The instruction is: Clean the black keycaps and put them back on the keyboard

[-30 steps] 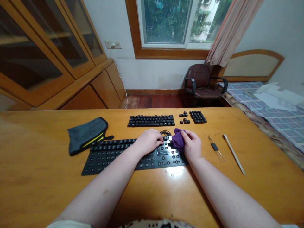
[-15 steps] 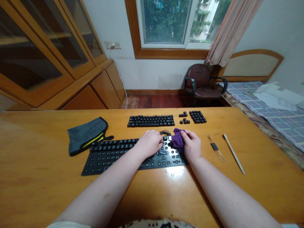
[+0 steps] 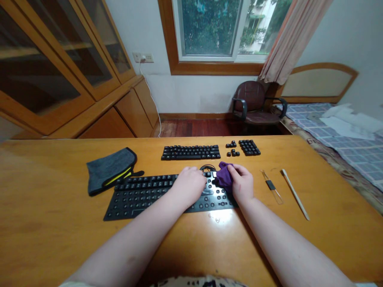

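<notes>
A black keyboard base (image 3: pixel 140 197) with its keycaps off lies on the wooden table (image 3: pixel 60 223). My left hand (image 3: pixel 191 184) rests on its middle right part, fingers curled down onto it. My right hand (image 3: pixel 242 183) is closed round a purple cloth (image 3: pixel 224 176) pressed on the base's upper right corner. The removed keycaps sit in rows farther back: a main block (image 3: pixel 190 152), a small cluster (image 3: pixel 232 149) and a number block (image 3: pixel 249 147). A black cable loop (image 3: pixel 208 167) shows just behind my hands.
A grey pouch with a yellow stripe (image 3: pixel 112 171) lies left of the keyboard. A clear tool with a black band (image 3: pixel 271 185) and a pale stick (image 3: pixel 295 194) lie to the right. Beyond the table stand a brown armchair (image 3: pixel 254 104), a cabinet and a bed.
My left hand has slid a little to the right along the keyboard base. My right hand and the cloth have stayed in place.
</notes>
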The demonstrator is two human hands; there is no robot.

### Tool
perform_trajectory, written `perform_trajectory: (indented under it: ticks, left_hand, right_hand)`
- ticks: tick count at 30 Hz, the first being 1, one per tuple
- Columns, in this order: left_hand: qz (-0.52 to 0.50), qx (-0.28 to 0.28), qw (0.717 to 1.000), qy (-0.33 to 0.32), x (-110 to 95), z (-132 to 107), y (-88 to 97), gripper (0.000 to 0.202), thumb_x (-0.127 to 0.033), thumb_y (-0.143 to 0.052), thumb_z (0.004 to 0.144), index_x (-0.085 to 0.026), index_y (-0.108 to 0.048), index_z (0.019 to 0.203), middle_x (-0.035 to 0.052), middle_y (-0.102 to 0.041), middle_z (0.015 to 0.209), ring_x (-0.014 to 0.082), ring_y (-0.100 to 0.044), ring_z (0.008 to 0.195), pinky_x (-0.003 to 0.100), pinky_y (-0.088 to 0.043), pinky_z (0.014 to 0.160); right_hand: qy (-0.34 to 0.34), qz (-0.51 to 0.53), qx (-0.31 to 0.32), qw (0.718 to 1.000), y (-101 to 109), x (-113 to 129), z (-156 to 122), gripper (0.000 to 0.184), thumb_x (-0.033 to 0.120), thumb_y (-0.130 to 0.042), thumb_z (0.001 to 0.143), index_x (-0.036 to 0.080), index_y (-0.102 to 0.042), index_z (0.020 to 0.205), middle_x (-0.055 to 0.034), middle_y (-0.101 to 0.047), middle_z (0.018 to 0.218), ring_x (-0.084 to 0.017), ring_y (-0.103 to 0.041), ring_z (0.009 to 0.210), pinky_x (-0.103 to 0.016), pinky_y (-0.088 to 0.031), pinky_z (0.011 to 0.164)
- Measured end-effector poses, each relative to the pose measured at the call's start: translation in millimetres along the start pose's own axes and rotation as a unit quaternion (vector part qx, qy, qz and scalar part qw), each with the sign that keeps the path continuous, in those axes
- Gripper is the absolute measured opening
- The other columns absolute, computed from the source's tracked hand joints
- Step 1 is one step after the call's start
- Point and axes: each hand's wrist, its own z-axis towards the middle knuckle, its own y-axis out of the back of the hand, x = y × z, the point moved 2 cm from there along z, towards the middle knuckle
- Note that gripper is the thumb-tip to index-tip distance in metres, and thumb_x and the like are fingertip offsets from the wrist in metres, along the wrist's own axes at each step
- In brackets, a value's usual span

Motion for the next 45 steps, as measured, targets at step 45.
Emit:
perform_trajectory:
  ticks: [45]
  left_hand:
    - [-0.106,-0.013,0.992,-0.071,31.5,259.3,-30.6,0.025,-0.021,-0.057,0.073,-0.029,-0.069,0.094,0.0028,-0.064,0.104,0.0213,-0.057,0.097,0.029,-0.04,0.085]
  right_hand:
    - [-0.001,0.039,0.043,0.998,-4.1,-2.3,-2.2,0.016,0.032,-0.062,0.073,0.016,-0.064,0.071,-0.0027,-0.064,0.07,-0.016,-0.059,0.069,-0.029,-0.047,0.069]
